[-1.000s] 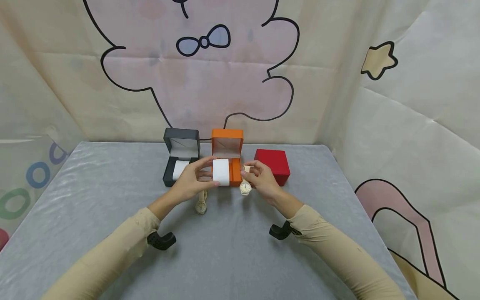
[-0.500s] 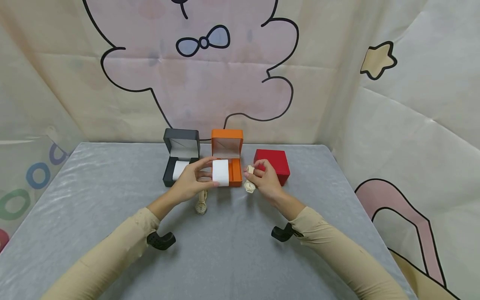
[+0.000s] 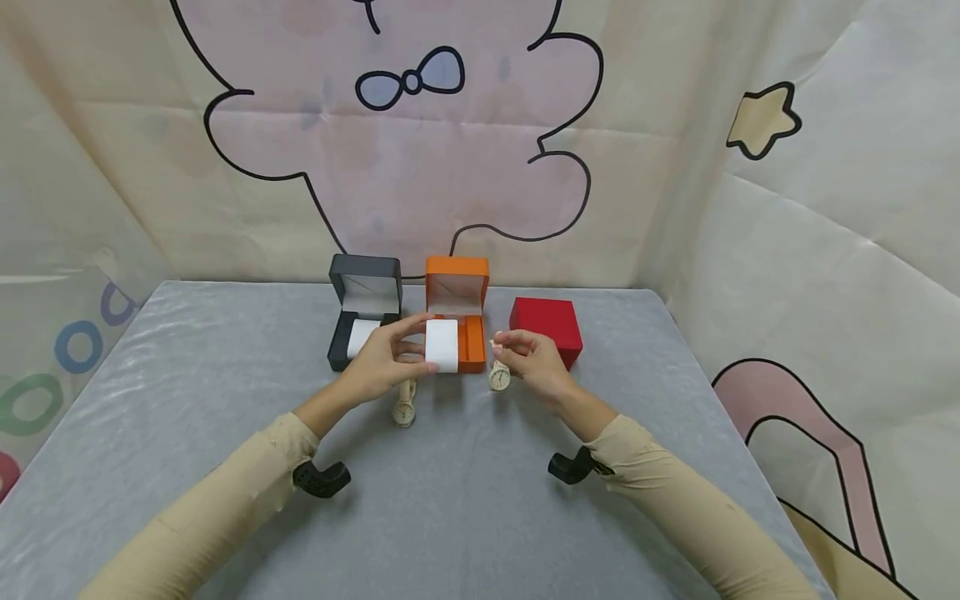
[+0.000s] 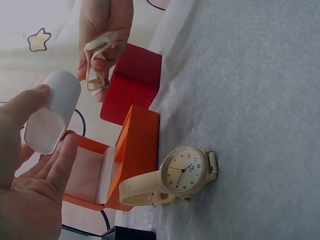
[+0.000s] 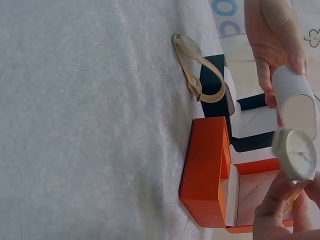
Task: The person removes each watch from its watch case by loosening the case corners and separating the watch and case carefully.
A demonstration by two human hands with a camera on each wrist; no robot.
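Pinching a smooth white rounded cushion (image 3: 442,346) between thumb and fingers, the left hand (image 3: 381,357) holds it up by the open orange box (image 3: 472,363), clear of the tabletop (image 3: 465,508). Across from it, the right hand (image 3: 536,363) has thumb and fingertips closed on the strap of a cream wristwatch with a round pale dial (image 3: 499,377), which hangs near the front of the space between the orange box and a closed, bright red box (image 3: 547,325). Cushion and watch are apart from each other.

Lower down, just in front of the boxes and partly covered by the left hand from above, a second cream watch with a round, numbered dial (image 3: 404,410) rests on the grey cloth, its strap bent round in a loop. To the left of the orange box stands a dark grey box (image 3: 365,267), its pale-lined lid raised too, with a white cushion inside (image 3: 362,337).

Both arms wear beige sleeves (image 3: 225,492), and a curved black piece (image 3: 322,480) sticks out at each wrist. Behind everything hangs a cream backdrop (image 3: 645,200) with a cartoon figure wearing a blue bow.
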